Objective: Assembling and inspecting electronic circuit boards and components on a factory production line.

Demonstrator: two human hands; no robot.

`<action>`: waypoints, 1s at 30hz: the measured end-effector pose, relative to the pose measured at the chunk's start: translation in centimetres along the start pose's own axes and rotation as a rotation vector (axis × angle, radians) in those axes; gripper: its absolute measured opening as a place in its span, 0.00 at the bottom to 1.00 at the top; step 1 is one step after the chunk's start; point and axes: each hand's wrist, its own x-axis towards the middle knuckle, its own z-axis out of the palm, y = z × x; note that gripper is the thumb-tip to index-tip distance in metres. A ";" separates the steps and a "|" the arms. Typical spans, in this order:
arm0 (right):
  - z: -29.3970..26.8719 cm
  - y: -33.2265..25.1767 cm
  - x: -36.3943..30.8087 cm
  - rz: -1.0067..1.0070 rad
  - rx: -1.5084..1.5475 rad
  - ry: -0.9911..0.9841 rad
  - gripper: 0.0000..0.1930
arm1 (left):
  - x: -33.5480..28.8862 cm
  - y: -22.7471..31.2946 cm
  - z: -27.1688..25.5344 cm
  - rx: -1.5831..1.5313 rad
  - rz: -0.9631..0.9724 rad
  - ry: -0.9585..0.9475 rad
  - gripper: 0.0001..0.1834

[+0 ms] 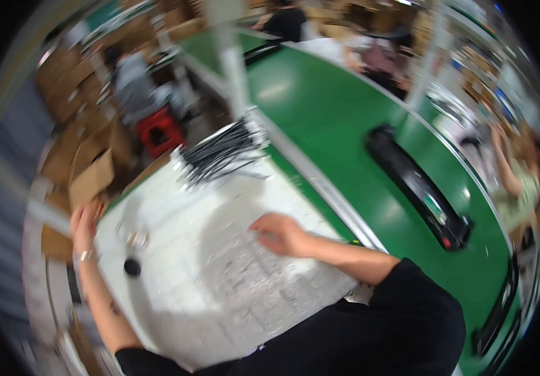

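Observation:
At the left edge of the white worktable (pixel 176 232), my left hand (pixel 84 229) has its fingers bent around something small, with an orange-brown bit showing at the fingertips. What it is I cannot make out. Over the middle of the table hovers my right hand (pixel 284 236), its fingers loosely curved and apart, with nothing visible in them. A small round black piece (pixel 132 267) and a small pale roll-like item (pixel 137 240) lie on the tabletop near my left forearm. A bundle of black cables (pixel 223 150) with white ends rests at the far edge.
Along the right runs a green conveyor belt (pixel 320 125) carrying a long black device (pixel 417 188); more black units (pixel 498 313) lie at lower right. A metal post (pixel 232 69) rises beyond the table. Cardboard boxes (pixel 91 178) and a red stool (pixel 160 130) stand left. Other people sit nearby.

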 end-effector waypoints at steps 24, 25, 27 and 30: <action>-1.8 -7.8 11.9 0.244 0.612 0.020 0.09 | -12.4 5.1 18.7 -0.602 0.059 -0.215 0.04; -1.9 -7.8 11.8 0.199 0.515 0.029 0.10 | -12.6 5.4 18.6 -0.603 0.057 -0.211 0.04; -2.2 -7.7 11.8 0.160 0.417 0.037 0.11 | -13.0 5.8 18.7 -0.403 0.263 -0.050 0.05; -3.3 -7.8 12.0 0.433 0.873 -0.043 0.13 | -12.4 5.8 18.4 0.336 1.083 0.348 0.06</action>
